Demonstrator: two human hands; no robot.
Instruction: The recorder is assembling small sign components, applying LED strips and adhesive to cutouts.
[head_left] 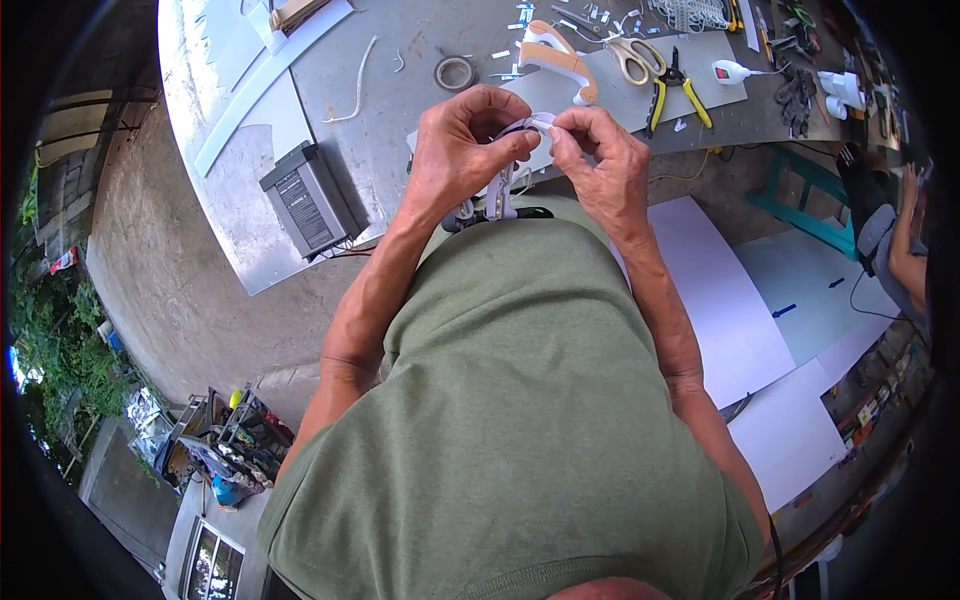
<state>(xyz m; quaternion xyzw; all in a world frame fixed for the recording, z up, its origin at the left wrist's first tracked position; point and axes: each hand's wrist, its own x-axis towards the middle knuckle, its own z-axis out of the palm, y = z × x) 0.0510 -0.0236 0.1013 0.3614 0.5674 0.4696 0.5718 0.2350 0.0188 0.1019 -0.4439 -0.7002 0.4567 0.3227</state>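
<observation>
Close to my body at the table's near edge, both hands are raised in a pinch. My left hand grips one end of a thin white wire between thumb and forefinger. On the other end, the fingertips of my right hand are closed. Below my left hand a white strip-like part with small dots along it hangs down against my shirt; its upper end is hidden by the hand. Just beyond my fingers lie an orange-and-white handheld tool, scissors and yellow-handled wire strippers.
A grey metal table carries a dark boxy power unit, a tape roll, a white squeeze bottle and dark gloves. At right are white sheets, a teal stool and another person's arm.
</observation>
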